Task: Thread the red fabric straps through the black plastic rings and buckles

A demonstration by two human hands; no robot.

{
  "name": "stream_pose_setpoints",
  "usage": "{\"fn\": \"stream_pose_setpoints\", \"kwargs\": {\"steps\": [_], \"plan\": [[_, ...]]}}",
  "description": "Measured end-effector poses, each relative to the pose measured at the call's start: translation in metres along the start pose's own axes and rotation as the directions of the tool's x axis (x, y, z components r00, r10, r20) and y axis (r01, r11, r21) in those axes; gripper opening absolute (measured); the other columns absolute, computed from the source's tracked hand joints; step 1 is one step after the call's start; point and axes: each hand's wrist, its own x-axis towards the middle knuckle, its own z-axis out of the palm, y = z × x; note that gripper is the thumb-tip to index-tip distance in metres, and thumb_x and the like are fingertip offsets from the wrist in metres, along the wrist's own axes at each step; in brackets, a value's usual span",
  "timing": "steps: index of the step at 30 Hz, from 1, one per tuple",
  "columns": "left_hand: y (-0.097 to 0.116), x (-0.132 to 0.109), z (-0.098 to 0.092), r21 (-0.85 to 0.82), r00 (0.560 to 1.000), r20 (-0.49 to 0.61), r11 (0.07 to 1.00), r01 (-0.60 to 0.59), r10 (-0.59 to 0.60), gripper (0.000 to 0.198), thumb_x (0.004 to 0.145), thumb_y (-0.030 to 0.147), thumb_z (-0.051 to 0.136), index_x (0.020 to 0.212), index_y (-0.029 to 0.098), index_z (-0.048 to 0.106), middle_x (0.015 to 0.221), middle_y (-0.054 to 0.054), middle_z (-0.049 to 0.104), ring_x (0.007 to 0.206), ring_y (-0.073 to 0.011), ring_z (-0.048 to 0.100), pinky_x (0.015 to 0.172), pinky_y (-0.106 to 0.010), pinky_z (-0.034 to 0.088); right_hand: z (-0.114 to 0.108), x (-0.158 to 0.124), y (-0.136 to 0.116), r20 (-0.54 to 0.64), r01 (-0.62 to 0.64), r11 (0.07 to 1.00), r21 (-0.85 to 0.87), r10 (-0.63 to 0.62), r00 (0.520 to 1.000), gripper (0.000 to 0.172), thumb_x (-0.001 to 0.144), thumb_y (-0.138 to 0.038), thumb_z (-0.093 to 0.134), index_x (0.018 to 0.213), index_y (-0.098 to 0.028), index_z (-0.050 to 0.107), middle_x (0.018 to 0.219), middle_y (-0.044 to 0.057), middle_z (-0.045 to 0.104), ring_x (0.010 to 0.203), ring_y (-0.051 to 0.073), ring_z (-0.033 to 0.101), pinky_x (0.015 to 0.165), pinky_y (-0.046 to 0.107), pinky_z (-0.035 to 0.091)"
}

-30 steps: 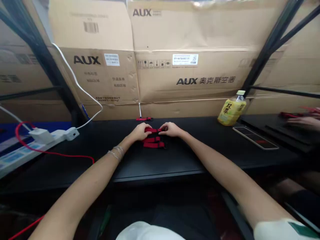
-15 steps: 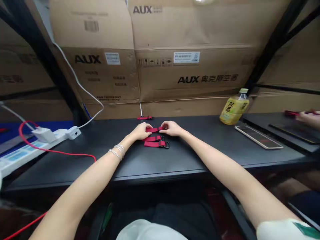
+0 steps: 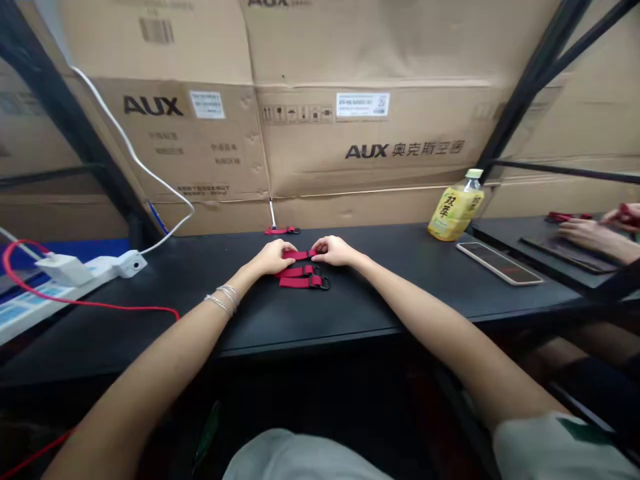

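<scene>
left hand (image 3: 274,257) and right hand (image 3: 336,251) each pinched an end of a red webbing strap (image 3: 300,255) over the black tabletop (image 3: 380,300). two similar straps (image 3: 294,283) lay just on the near side; a fourth strap (image 3: 280,231) lay beside the cardboard backing (image 3: 310,157).

A red strap (image 3: 299,255) runs crosswise just beyond two black-ringed straps (image 3: 294,283).

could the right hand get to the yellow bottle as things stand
Probably yes: nothing stands between the right hand and the yellow bottle, though that hand would likely first have to let go of the red strap it pinches.
</scene>
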Motion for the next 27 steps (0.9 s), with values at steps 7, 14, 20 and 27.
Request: {"fn": "stream_pose_setpoints", "kwargs": {"steps": [7,14,20,27], "plan": [[-0.001,0.0003,0.0017,-0.037,0.999,-0.031,0.999,-0.016,0.014,0.033,0.074,0.028,0.065,0.104,0.017,0.069,0.09,-0.006,0.067,0.075,-0.017,0.059,0.075,-0.028,0.047,-0.0004,0.0002,0.0004,-0.048,-0.008,1.0,-0.001,0.008,0.999,0.025,0.069,-0.025,0.076,0.09,-0.014,0.071,0.085,0.005,0.07,0.076,0.014,0.061,0.068,0.023,0.045],[0.0008,0.0001,0.0009,-0.136,0.999,-0.042,0.99,-0.033,0.028,0.026,0.072,0.023,0.065,0.097,0.016,0.066,0.086,-0.003,0.067,0.065,-0.0135,0.055,0.066,-0.026,0.044,-0.0002,0.001,0.0042,-0.127,0.008,1.0,0.014,-0.006,0.992,0.028,0.061,-0.019,0.079,0.086,-0.014,0.067,0.082,0.001,0.066,0.071,0.012,0.055,0.066,0.023,0.042],[0.0046,-0.0028,-0.0007,-0.14,0.998,-0.058,0.99,-0.016,0.008,0.032,0.073,0.027,0.065,0.103,0.017,0.064,0.095,-0.005,0.068,0.077,-0.0176,0.061,0.076,-0.029,0.047,0.002,0.001,0.005,-0.151,0.049,0.998,0.049,-0.041,0.988,0.028,0.066,-0.024,0.077,0.09,-0.014,0.067,0.086,0.003,0.069,0.076,0.013,0.059,0.072,0.025,0.045],[0.0022,-0.0024,0.0008,-0.129,0.996,-0.084,0.991,-0.04,0.029,0.039,0.069,0.028,0.07,0.106,0.017,0.064,0.103,-0.007,0.069,0.096,-0.0229,0.063,0.09,-0.034,0.047,0.0041,0.0009,0.0012,-0.199,0.117,0.988,0.103,-0.094,0.976,0.024,0.079,-0.032,0.066,0.095,-0.014,0.069,0.091,0.006,0.071,0.079,0.014,0.062,0.075,0.026,0.046]]}}
